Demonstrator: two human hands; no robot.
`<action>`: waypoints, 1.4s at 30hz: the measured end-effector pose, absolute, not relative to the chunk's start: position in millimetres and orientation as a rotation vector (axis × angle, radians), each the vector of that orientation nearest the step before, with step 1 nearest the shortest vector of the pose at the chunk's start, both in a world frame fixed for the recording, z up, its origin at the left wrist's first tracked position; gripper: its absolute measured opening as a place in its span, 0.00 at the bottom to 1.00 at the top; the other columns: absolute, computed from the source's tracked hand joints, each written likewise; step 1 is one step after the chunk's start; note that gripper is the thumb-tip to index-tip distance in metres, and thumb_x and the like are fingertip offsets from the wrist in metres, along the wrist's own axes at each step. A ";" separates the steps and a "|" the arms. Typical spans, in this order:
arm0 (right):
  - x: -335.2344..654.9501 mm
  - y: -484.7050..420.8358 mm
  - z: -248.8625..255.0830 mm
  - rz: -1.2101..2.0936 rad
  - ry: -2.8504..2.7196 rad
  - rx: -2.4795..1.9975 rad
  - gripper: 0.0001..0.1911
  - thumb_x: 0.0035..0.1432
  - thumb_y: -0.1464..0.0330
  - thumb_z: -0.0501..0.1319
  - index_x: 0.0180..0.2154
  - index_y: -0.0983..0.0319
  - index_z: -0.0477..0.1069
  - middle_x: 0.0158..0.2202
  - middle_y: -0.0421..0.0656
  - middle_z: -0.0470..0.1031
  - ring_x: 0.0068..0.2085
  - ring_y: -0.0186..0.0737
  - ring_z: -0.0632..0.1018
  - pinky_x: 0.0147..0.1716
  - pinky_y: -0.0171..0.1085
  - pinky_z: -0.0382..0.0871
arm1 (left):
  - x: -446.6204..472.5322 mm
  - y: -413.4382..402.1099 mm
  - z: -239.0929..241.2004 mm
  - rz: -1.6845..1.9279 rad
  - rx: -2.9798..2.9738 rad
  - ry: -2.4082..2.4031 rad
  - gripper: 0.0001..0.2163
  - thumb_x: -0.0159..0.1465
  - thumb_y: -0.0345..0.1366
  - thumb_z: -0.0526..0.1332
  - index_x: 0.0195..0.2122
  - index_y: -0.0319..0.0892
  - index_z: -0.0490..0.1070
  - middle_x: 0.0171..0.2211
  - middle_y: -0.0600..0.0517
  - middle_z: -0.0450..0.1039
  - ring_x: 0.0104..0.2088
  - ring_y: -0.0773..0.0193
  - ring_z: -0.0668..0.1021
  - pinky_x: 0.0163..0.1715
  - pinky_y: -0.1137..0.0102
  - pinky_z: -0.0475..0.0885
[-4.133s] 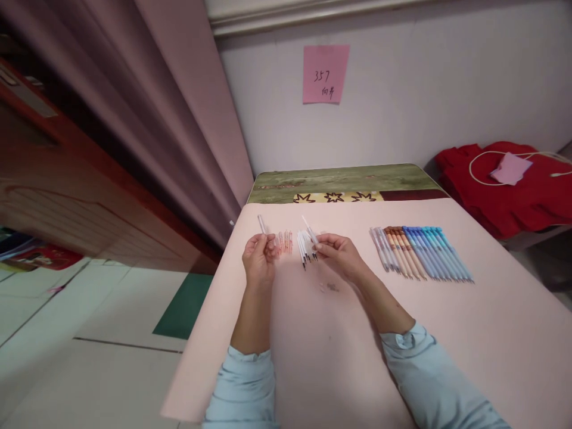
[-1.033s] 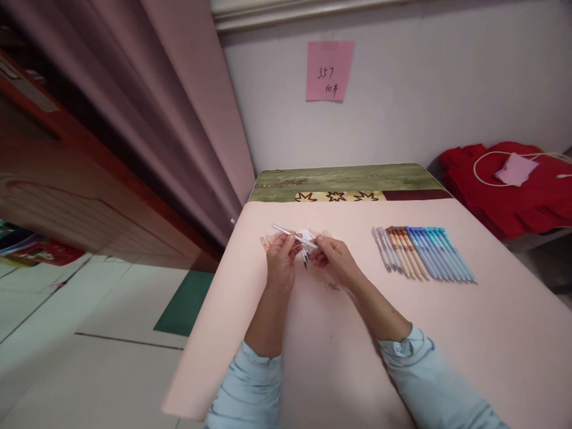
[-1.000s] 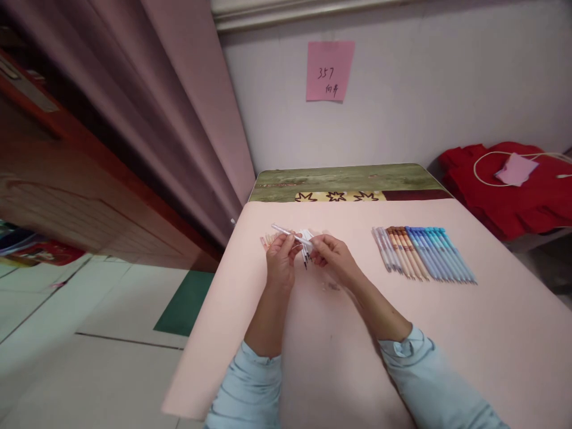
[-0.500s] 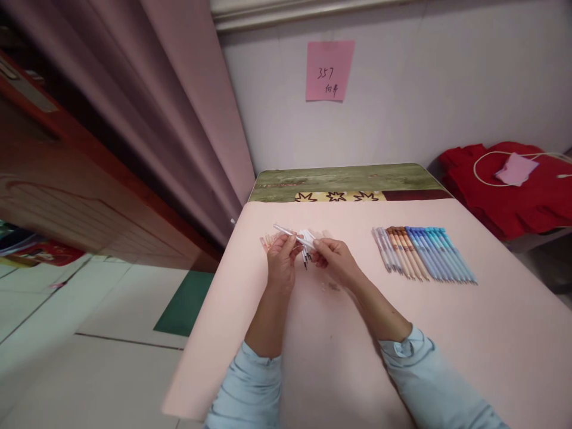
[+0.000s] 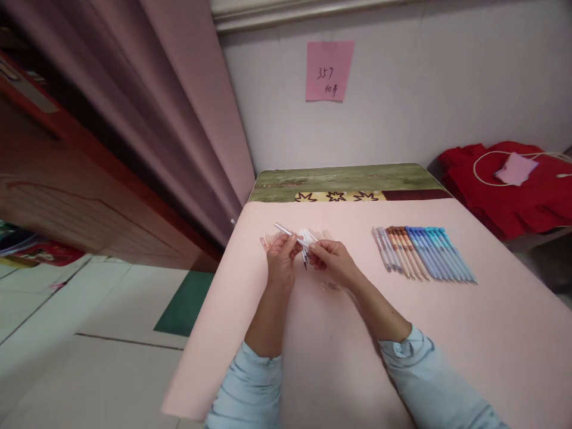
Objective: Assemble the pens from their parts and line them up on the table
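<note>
Pinching a pale pen barrel point(image 5: 283, 228) toward the worktop's point(image 5: 447, 351) left edge, apparently to steady it, the left hand point(image 5: 281, 255) faces the right hand point(image 5: 329, 256), closed at the barrel's other end. White refills point(image 5: 305, 234) lie between, presumably for easy reach; pens point(image 5: 422, 253) lie colour-grouped nearer the right edge. Beyond hangs a pink note point(image 5: 329, 71).

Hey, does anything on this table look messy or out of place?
Nothing looks clearly spilled or damaged. One untidy spot: tiny bits lie loose on the pink sheet, just below the right hand in the picture, whereas the pens farther right lie side by side.
</note>
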State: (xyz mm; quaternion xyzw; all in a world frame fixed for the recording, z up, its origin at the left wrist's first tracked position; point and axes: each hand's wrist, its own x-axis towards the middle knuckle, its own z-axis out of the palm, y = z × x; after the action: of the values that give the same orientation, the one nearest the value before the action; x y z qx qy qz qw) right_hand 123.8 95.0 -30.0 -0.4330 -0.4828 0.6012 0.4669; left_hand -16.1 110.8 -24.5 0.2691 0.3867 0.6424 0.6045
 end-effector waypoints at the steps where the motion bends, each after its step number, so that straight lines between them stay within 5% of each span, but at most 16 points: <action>1: 123.8 95.0 -29.7 1.478 -1.185 -1.068 0.22 0.55 0.51 0.64 0.25 0.63 0.70 0.22 0.40 0.73 0.22 0.31 0.69 0.23 0.31 0.62 | -16.0 110.8 -24.4 1.488 0.623 0.898 0.11 0.52 0.37 0.72 0.30 0.38 0.74 0.30 0.52 0.75 0.31 0.69 0.76 0.36 0.73 0.71; 9: 125.4 96.2 -31.4 1.472 -1.247 -1.120 0.22 0.55 0.50 0.62 0.25 0.63 0.71 0.20 0.38 0.71 0.21 0.31 0.68 0.22 0.32 0.62 | -16.3 109.8 -22.9 1.471 0.674 0.898 0.09 0.51 0.37 0.72 0.28 0.37 0.75 0.29 0.51 0.75 0.31 0.69 0.76 0.36 0.73 0.71; 15: 129.2 95.4 -22.5 1.083 -1.438 -1.276 0.18 0.53 0.53 0.65 0.36 0.61 0.76 0.29 0.41 0.78 0.29 0.35 0.75 0.29 0.32 0.67 | -16.0 110.0 -22.5 1.493 0.655 0.917 0.10 0.51 0.37 0.72 0.29 0.38 0.74 0.29 0.52 0.75 0.30 0.70 0.75 0.35 0.73 0.70; 29: 144.4 80.9 32.2 0.639 -1.840 -1.729 0.06 0.53 0.62 0.63 0.30 0.57 0.75 0.25 0.37 0.78 0.27 0.34 0.74 0.26 0.31 0.58 | -10.7 102.9 -14.4 1.416 0.862 1.011 0.13 0.54 0.43 0.69 0.31 0.37 0.76 0.29 0.49 0.77 0.28 0.68 0.76 0.35 0.70 0.71; 36: 236.3 95.0 20.4 0.450 -1.691 -2.461 0.10 0.48 0.60 0.63 0.29 0.57 0.79 0.31 0.45 0.79 0.34 0.44 0.77 0.29 0.36 0.61 | -27.7 115.3 -31.3 1.517 0.732 1.209 0.14 0.53 0.44 0.68 0.29 0.36 0.73 0.26 0.50 0.74 0.21 0.73 0.69 0.22 0.75 0.61; 42: 254.3 100.8 3.2 0.539 -1.589 -2.638 0.14 0.43 0.56 0.65 0.30 0.57 0.80 0.34 0.47 0.79 0.37 0.47 0.78 0.33 0.39 0.67 | -37.4 119.4 -27.4 1.566 0.729 1.250 0.13 0.53 0.42 0.68 0.30 0.36 0.73 0.24 0.51 0.73 0.18 0.75 0.64 0.18 0.76 0.55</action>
State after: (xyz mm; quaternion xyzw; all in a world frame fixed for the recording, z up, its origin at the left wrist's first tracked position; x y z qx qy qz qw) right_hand 254.3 100.8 3.2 -0.8438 -0.5081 0.1724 0.0076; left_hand -37.4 119.4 -27.4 0.2991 0.5131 0.6428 0.4838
